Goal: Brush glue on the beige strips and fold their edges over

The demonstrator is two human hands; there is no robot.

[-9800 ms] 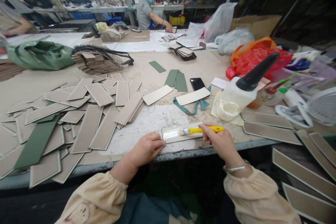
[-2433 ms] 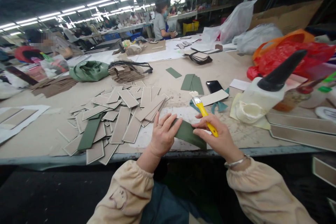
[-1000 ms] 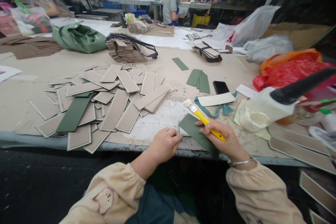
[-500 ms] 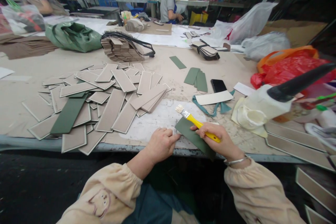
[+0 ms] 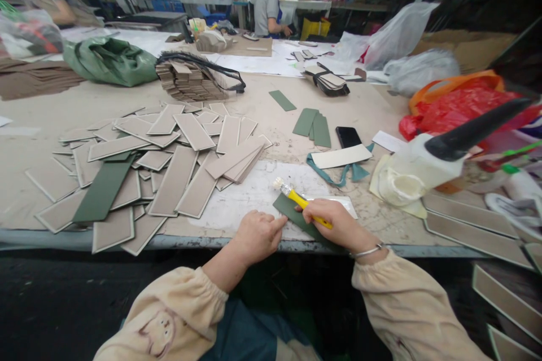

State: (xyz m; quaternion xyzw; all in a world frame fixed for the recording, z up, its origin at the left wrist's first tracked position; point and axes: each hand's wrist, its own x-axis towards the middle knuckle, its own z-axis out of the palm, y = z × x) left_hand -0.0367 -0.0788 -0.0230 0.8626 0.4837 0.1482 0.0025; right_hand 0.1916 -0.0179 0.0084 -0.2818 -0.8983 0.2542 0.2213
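Note:
My right hand (image 5: 334,224) is closed around the yellow handle of a paintbrush (image 5: 301,201), whose pale bristles point up and left. Under it lies a dark green strip (image 5: 291,213), slanting down past the table's front edge and partly covered by my right hand. My left hand (image 5: 260,235) has its fingers curled, with the fingertips at the strip's left edge. A white sheet (image 5: 237,203) with dark smears lies beneath. Just beyond my right hand a whitish strip (image 5: 349,205) shows.
A heap of beige pale-edged panels (image 5: 173,180) spreads at left, with a green strip (image 5: 104,189) on top. To the right are a phone (image 5: 348,136), a white container (image 5: 440,169) with a black spout and a red bag (image 5: 466,107). A person (image 5: 267,8) stands across the table.
My right hand and the brush have moved left and slightly toward me over the green strip. The whitish strip beyond my hand shows more. The whole view has shifted slightly.

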